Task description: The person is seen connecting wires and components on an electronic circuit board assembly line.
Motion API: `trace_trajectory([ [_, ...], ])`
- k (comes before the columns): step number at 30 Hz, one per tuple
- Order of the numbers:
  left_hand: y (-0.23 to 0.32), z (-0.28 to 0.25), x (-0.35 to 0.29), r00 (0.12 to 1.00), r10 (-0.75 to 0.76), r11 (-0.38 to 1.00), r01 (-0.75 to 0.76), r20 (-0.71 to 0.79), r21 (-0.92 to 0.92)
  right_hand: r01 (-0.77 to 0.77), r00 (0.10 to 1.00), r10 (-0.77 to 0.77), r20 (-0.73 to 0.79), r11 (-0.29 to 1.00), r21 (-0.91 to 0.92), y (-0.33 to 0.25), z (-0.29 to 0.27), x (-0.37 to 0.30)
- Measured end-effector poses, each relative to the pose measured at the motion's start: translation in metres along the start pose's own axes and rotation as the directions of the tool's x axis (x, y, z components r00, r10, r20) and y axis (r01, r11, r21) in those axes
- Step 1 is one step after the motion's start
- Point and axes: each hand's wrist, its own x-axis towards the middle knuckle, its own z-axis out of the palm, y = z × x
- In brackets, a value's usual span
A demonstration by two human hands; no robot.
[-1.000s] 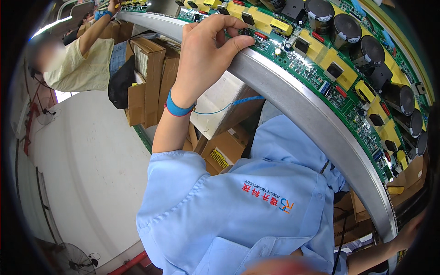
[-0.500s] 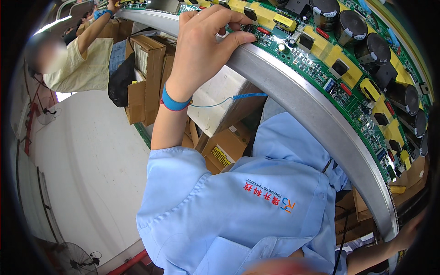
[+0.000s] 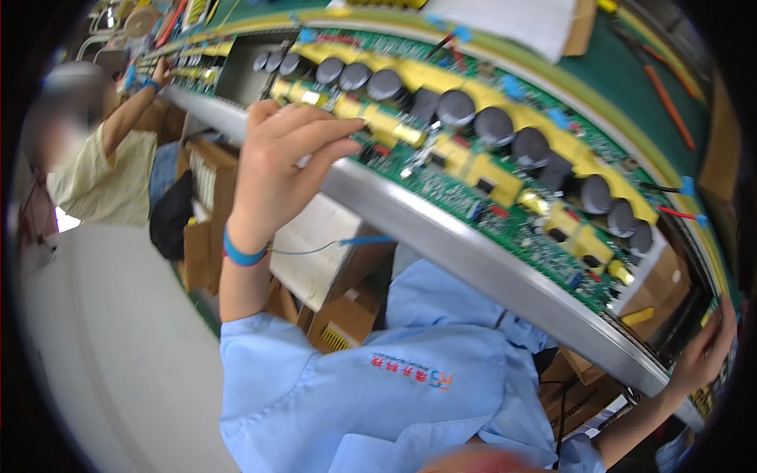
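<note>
My left hand (image 3: 280, 162), wearing a blue wrist strap (image 3: 243, 251), reaches over the near edge of a long green circuit board (image 3: 457, 189). Its thumb and index fingertip close in a pinch at the board's parts, beside the yellow-wrapped components (image 3: 386, 122); anything between them is too small and blurred to make out. A row of black cylindrical capacitors (image 3: 456, 106) runs along the board. Over at the far right my right hand (image 3: 706, 351) rests by the rail's end, its fingers stretched along the edge and partly lost in the dark rim.
A grey metal rail (image 3: 473, 244) borders the board on my side. Cardboard boxes (image 3: 209, 213) and a white box (image 3: 311, 252) stand below it. Beyond lies a green work surface (image 3: 631, 102) with an orange-red cable (image 3: 670, 106). Another person (image 3: 106, 165) works farther along the line at left.
The view has swung, bringing more of the board, the far work surface and my right hand into sight. My left hand stays pinched at the board's near side.
</note>
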Motion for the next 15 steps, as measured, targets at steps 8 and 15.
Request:
trace_trajectory([
  [8, 0.02, 0.014, 0.134, 0.939, 0.334, 0.924, -0.309, -0.084, 0.226, 0.094, 0.992, -0.095, -0.08, 0.995, -0.024, -0.014, -0.004, 0.095],
  [15, 0.027, 0.086, 0.263, 0.972, 0.208, 0.964, -0.185, -0.111, 0.191, -0.113, 0.992, 0.119, 0.034, 0.983, -0.146, 0.05, 0.019, 0.161],
])
